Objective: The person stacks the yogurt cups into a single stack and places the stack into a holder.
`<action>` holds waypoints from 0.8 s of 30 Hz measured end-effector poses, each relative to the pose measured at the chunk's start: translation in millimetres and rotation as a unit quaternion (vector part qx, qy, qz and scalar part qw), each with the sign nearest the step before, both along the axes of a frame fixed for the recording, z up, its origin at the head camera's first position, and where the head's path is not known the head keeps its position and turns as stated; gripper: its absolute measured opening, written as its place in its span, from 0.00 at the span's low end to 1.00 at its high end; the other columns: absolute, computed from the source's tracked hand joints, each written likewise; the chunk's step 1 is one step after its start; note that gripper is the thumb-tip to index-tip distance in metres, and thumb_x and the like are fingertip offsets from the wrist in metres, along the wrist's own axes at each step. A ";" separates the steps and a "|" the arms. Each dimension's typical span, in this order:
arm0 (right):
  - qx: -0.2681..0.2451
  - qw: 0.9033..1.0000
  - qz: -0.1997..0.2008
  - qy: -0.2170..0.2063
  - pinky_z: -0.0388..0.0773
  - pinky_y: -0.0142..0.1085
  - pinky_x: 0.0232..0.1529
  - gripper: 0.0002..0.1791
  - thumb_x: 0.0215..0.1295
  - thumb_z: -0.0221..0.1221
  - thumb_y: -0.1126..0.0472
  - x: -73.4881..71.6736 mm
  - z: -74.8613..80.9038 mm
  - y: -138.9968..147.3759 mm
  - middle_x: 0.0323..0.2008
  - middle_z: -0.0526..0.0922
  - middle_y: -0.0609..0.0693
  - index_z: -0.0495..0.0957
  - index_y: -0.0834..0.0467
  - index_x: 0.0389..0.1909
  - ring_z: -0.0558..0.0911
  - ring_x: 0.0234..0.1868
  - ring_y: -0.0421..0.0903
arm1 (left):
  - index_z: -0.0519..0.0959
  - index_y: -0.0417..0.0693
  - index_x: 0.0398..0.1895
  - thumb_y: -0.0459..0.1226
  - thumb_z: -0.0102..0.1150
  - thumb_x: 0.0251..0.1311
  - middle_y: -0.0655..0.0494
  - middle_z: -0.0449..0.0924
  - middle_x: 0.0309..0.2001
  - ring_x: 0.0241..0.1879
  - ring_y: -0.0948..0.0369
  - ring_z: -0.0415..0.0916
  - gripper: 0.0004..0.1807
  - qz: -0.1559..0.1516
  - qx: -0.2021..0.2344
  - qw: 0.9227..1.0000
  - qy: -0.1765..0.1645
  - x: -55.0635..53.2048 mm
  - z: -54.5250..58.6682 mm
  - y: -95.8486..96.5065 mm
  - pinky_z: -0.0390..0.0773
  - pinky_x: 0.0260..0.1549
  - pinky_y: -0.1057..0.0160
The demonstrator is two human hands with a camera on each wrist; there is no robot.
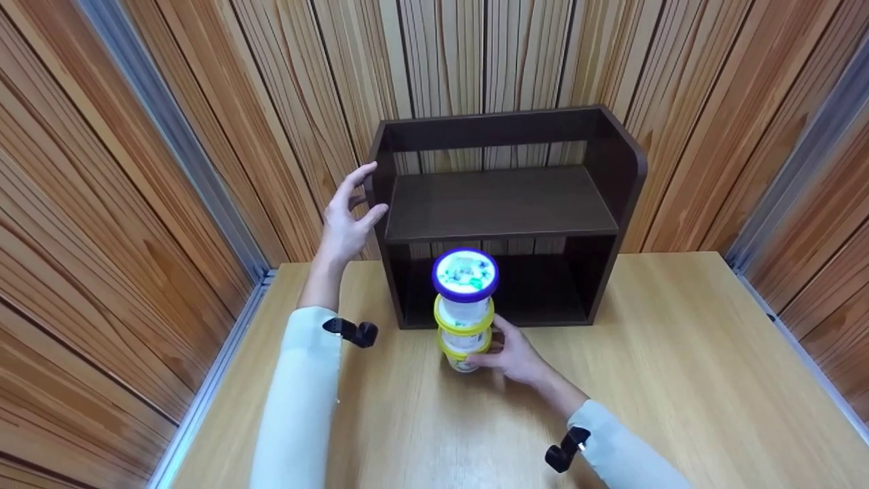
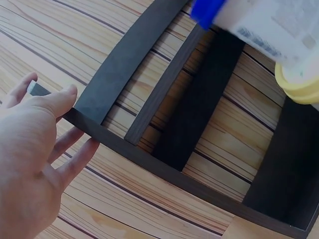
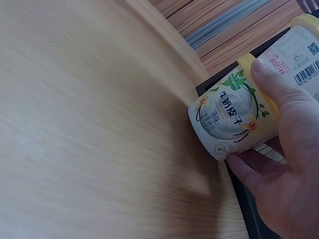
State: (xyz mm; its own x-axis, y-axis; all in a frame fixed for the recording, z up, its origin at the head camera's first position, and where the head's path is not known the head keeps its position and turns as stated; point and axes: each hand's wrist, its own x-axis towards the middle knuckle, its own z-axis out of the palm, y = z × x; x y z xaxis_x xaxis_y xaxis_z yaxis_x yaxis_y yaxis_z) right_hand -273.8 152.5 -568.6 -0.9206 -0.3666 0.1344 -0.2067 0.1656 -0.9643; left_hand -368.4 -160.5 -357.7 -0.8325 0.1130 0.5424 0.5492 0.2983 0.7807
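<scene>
Three tubs stand stacked in front of the dark brown shelf unit (image 1: pixel 502 204). The top tub (image 1: pixel 466 274) has a blue lid; the middle tub (image 1: pixel 464 315) and the bottom tub (image 1: pixel 456 348) have yellow lids. My right hand (image 1: pixel 519 353) holds the bottom tub from the right, thumb near its yellow rim (image 3: pixel 246 62). Whether the tub's base touches the table cannot be told. My left hand (image 1: pixel 347 221) grips the shelf unit's left side panel (image 2: pixel 144 164), with the thumb and fingers on either side of its edge.
The shelf unit has an upper board (image 1: pixel 502 200) and a lower compartment (image 1: pixel 536 288), partly hidden by the tubs. It stands at the back of the wooden table (image 1: pixel 679 353). Wood-grain walls (image 1: pixel 448 54) rise behind and at both sides.
</scene>
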 end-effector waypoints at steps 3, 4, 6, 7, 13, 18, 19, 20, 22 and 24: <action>-0.004 1.000 0.002 0.008 0.86 0.54 0.71 0.43 0.67 0.79 0.64 1.7 5.7 3.2 0.72 0.78 0.72 0.69 0.66 0.79 0.83 0.71 0.69 | 0.69 0.46 0.85 0.24 0.66 0.75 0.47 0.66 0.87 0.88 0.49 0.62 0.37 0.002 -0.001 1.000 -0.001 -1.0 -1.0 0.6 0.71 0.84 0.48; -0.008 1.000 0.005 0.012 0.87 0.51 0.70 0.43 0.67 0.79 0.64 2.4 8.0 4.1 0.72 0.77 0.72 0.69 0.67 0.78 0.83 0.71 0.69 | 0.69 0.47 0.85 0.24 0.66 0.75 0.47 0.66 0.87 0.88 0.49 0.62 0.37 0.002 -0.001 1.000 -0.001 -1.2 -1.3 0.7 0.71 0.84 0.48; -0.016 1.000 0.010 0.015 0.88 0.49 0.68 0.43 0.67 0.79 0.65 3.6 12.9 6.3 0.72 0.77 0.73 0.69 0.67 0.78 0.82 0.71 0.68 | 0.69 0.47 0.85 0.24 0.66 0.75 0.47 0.66 0.87 0.88 0.49 0.62 0.37 0.002 -0.001 1.000 -0.001 -1.4 -1.6 1.0 0.71 0.84 0.48; -0.018 1.000 0.012 0.019 0.88 0.47 0.68 0.43 0.67 0.79 0.65 4.1 15.5 7.3 0.72 0.77 0.72 0.70 0.67 0.78 0.82 0.71 0.68 | 0.69 0.47 0.85 0.24 0.66 0.75 0.47 0.66 0.87 0.88 0.49 0.62 0.37 0.002 -0.001 1.000 0.000 -1.6 -1.6 1.2 0.71 0.84 0.48; -0.013 0.999 0.021 0.044 0.89 0.42 0.65 0.40 0.69 0.78 0.64 7.4 31.0 13.9 0.71 0.80 0.69 0.71 0.65 0.77 0.82 0.71 0.63 | 0.70 0.46 0.84 0.23 0.67 0.74 0.46 0.68 0.86 0.87 0.49 0.63 0.38 0.002 0.004 1.000 0.006 -2.0 -1.5 2.6 0.71 0.83 0.47; 0.007 0.998 0.021 0.054 0.90 0.45 0.65 0.40 0.69 0.78 0.62 10.9 43.7 20.8 0.71 0.81 0.68 0.71 0.64 0.77 0.84 0.70 0.63 | 0.70 0.46 0.84 0.24 0.67 0.74 0.46 0.68 0.86 0.86 0.49 0.64 0.37 0.004 0.000 1.000 0.011 -2.4 -2.4 2.4 0.73 0.82 0.48; 0.011 0.998 0.021 0.055 0.90 0.44 0.65 0.39 0.70 0.78 0.62 11.6 46.8 22.4 0.71 0.81 0.67 0.71 0.63 0.77 0.84 0.70 0.62 | 0.70 0.46 0.84 0.24 0.67 0.74 0.46 0.68 0.86 0.86 0.49 0.64 0.37 0.004 -0.001 1.000 0.013 -2.5 -2.6 2.3 0.73 0.82 0.48; 0.015 0.998 0.021 0.057 0.90 0.44 0.65 0.39 0.70 0.78 0.62 11.9 49.6 24.2 0.71 0.81 0.67 0.71 0.63 0.77 0.85 0.70 0.62 | 0.70 0.46 0.84 0.24 0.67 0.74 0.46 0.68 0.86 0.86 0.49 0.65 0.37 0.005 -0.001 1.000 0.014 -2.6 -2.8 2.1 0.73 0.82 0.48; 0.018 0.997 0.023 0.064 0.90 0.44 0.66 0.39 0.70 0.77 0.62 12.2 56.1 28.0 0.71 0.82 0.67 0.72 0.63 0.77 0.86 0.69 0.61 | 0.70 0.46 0.84 0.24 0.67 0.74 0.46 0.68 0.86 0.86 0.49 0.65 0.37 0.007 -0.002 1.000 0.014 -2.6 -3.3 1.8 0.73 0.82 0.47; 0.020 0.996 0.027 0.077 0.89 0.44 0.67 0.38 0.70 0.77 0.63 11.7 63.1 32.0 0.71 0.82 0.68 0.72 0.64 0.77 0.87 0.69 0.59 | 0.70 0.46 0.84 0.24 0.67 0.74 0.46 0.68 0.86 0.85 0.49 0.65 0.37 0.008 -0.001 1.000 0.012 -2.6 -4.0 1.7 0.73 0.82 0.47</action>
State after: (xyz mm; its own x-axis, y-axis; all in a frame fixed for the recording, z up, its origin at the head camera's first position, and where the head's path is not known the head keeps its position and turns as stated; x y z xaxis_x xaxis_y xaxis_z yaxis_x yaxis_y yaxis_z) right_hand -262.1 184.5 -505.5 -0.8689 -0.4234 0.2563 -0.3608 0.1872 -0.9137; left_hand -370.9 -158.8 -361.7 -0.8213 0.0999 0.5617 0.5622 0.3089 0.7671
